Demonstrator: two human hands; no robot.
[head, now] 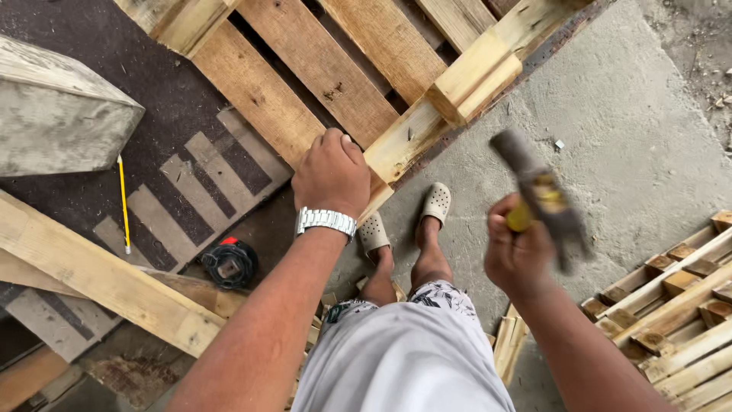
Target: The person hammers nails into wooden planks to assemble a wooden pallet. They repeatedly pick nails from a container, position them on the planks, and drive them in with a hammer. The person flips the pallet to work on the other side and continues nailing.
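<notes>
Fingers (335,141) of the left hand (332,177) curl over the edge of a wooden pallet (328,76) — clenched on its plank, directly ahead of the feet. The right hand (517,255) is closed around one hammer (537,191), raised and blurred. Count: two pallets — the second (679,305) lies at right — one tape measure (229,263), two sandals (436,202).

- I saw no packages, signs or screens around me.
- The one label was a yellow band on the hammer (537,194) that I gripped in my right hand (518,255); it was blurred.
</notes>
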